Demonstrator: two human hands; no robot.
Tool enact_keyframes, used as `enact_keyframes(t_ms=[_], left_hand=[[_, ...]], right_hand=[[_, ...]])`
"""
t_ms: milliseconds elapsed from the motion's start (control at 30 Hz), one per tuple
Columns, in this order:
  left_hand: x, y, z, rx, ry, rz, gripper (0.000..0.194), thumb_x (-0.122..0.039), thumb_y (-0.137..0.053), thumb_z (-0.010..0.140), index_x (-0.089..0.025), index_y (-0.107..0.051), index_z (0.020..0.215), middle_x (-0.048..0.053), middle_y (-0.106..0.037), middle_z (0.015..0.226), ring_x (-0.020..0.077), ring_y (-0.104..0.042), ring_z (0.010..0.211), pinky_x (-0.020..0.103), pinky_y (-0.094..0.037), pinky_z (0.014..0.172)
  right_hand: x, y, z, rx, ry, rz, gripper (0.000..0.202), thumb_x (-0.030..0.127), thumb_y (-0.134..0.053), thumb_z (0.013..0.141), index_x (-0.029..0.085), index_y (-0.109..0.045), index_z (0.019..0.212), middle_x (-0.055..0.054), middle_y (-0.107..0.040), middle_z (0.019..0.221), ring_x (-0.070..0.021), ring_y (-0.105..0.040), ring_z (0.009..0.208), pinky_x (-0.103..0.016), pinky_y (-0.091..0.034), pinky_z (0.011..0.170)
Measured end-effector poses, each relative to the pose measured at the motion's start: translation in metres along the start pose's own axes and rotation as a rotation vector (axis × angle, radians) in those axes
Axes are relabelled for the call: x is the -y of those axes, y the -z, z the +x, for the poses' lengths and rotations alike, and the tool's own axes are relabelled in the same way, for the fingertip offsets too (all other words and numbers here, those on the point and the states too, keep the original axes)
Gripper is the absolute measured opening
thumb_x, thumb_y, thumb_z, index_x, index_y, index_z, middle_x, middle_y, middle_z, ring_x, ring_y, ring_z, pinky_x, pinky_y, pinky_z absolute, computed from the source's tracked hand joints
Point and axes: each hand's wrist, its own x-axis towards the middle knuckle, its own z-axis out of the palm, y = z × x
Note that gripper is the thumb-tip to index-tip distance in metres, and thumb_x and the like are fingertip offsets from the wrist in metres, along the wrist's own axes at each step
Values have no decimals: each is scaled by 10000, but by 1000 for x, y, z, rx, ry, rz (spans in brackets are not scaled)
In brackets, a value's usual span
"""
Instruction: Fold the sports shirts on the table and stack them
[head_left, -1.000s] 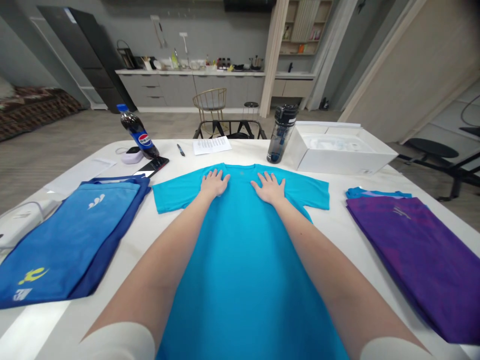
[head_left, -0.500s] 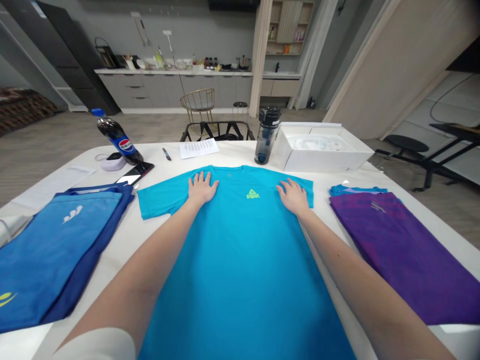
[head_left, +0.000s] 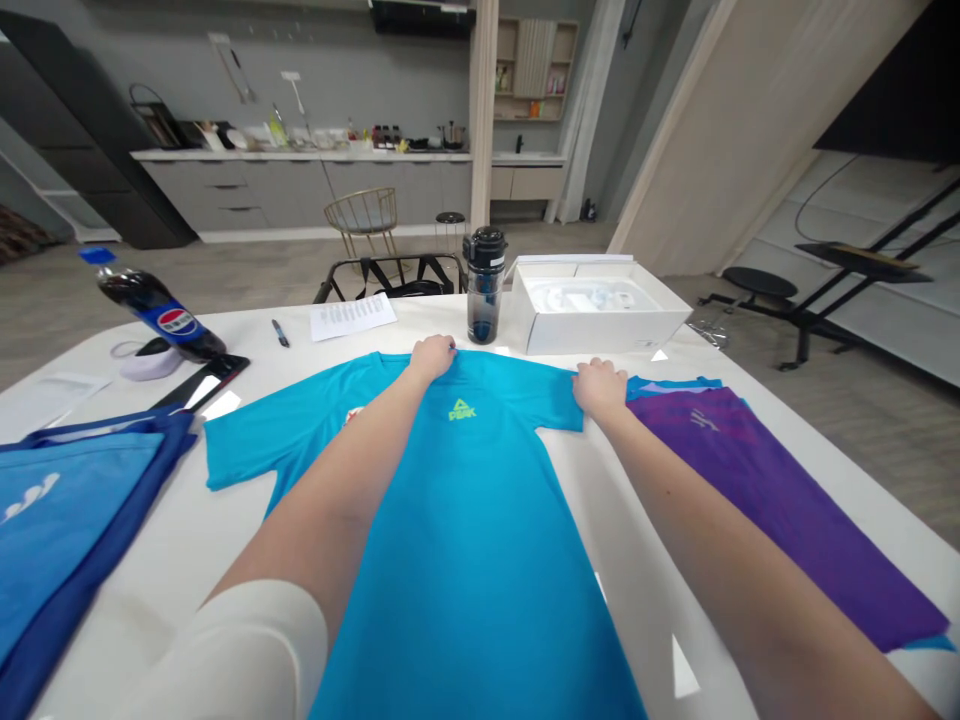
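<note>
A bright blue T-shirt (head_left: 487,520) with a small yellow-green chest logo lies spread front up on the white table (head_left: 142,570). My left hand (head_left: 433,356) is closed on the T-shirt at its collar, fingertips curled out of sight. At the end of the sleeve on the right, my right hand (head_left: 600,387) grips the hem, its fingers bent over the cloth. To the right lies a folded purple shirt (head_left: 772,500), close to my right hand. On the left is a folded stack of blue shirts (head_left: 82,530).
Beyond the collar stand a dark water bottle (head_left: 485,290) and an open white box (head_left: 600,310). A cola bottle (head_left: 161,310), a phone (head_left: 214,382), a pen (head_left: 280,333) and a printed sheet (head_left: 352,316) are at the far left. A chair (head_left: 390,280) stands behind the table.
My left hand has gone from lying flat near the left shoulder to gripping the collar. My right hand has moved out to the sleeve end and closed. The view has shifted to the right.
</note>
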Motion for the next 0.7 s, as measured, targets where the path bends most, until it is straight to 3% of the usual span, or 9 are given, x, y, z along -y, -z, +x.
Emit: enact_keyframes(t_ms=[133, 267, 400, 467, 567, 633, 700], left_hand=[[2, -8, 15, 32, -31, -5, 311, -334, -510, 961, -246, -694, 1197, 97, -701, 1294, 284, -635, 1206, 385, -475, 1004], [-3, -12, 18, 32, -39, -7, 318, -289, -457, 976, -195, -677, 1185, 147, -736, 1174, 303, -675, 1119, 413, -480, 982], [-3, -10, 15, 4, -42, -38, 298, -282, -442, 988, -212, -673, 1164, 133, -746, 1113, 293, -684, 1084, 405, -477, 974], [3, -9, 14, -32, -33, -130, 262, -292, -478, 979, -228, -683, 1130, 112, -752, 1074, 275, -689, 1048, 377, -489, 942], [16, -7, 10, -87, -14, -385, 182, -269, -558, 934, -223, -704, 1033, 80, -758, 1002, 233, -690, 968, 323, -502, 894], [22, -7, 5, -111, 23, -562, 142, -244, -586, 903, -212, -707, 972, 62, -762, 956, 209, -687, 911, 303, -508, 874], [24, -7, -3, -145, 98, -728, 122, -253, -605, 881, -204, -703, 935, 56, -763, 925, 200, -686, 868, 304, -518, 856]], right_hand=[[-9, -7, 4, 2, 17, 0, 357, 292, -432, 1013, 145, -725, 1155, -215, -625, 1231, -343, -522, 1161, -482, -400, 927], [-14, -9, 5, 7, 26, 27, 351, 298, -433, 1014, 132, -718, 1134, -225, -626, 1227, -352, -515, 1179, -496, -400, 944], [-21, 8, 1, -23, 40, 131, 337, 306, -419, 1012, 114, -689, 1073, -231, -644, 1193, -342, -555, 1138, -461, -427, 930], [-25, 28, -4, -35, 90, 284, 341, 342, -395, 1023, 141, -669, 1003, -190, -682, 1078, -302, -602, 1028, -405, -446, 872], [-20, 78, -19, -7, 240, 586, 354, 428, -397, 1023, 191, -631, 905, -85, -689, 856, -231, -612, 826, -332, -442, 761], [0, 118, -31, 41, 359, 743, 359, 488, -446, 998, 205, -618, 858, -38, -670, 793, -198, -589, 757, -304, -428, 706], [39, 157, -41, 105, 466, 861, 369, 523, -490, 975, 203, -616, 841, -16, -657, 776, -176, -572, 723, -283, -420, 666]])
